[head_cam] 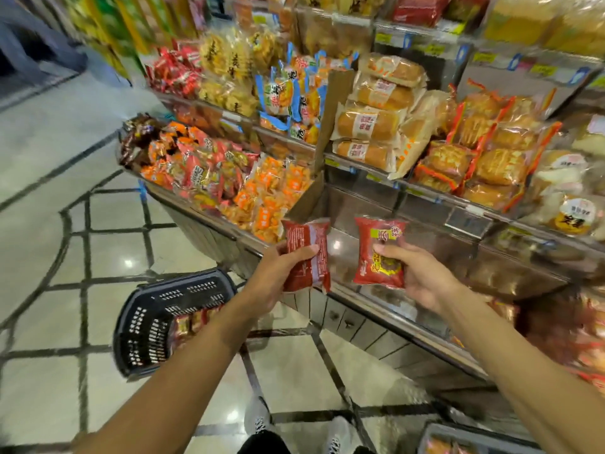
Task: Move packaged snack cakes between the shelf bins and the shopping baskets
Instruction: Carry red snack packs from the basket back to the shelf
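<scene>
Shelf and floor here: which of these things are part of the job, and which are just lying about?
Part of the job:
left hand holding a red snack cake
right hand holding another red cake
black basket with cakes inside
empty steel bin

Just there:
bread loaves
orange snack packs

bright, even store lighting from overhead. white glare spots sit on the glossy floor tiles [129, 263] and the steel shelf bin [337, 245]. motion blur smears the upper left and right edges; wide-angle distortion bends the floor lines.
</scene>
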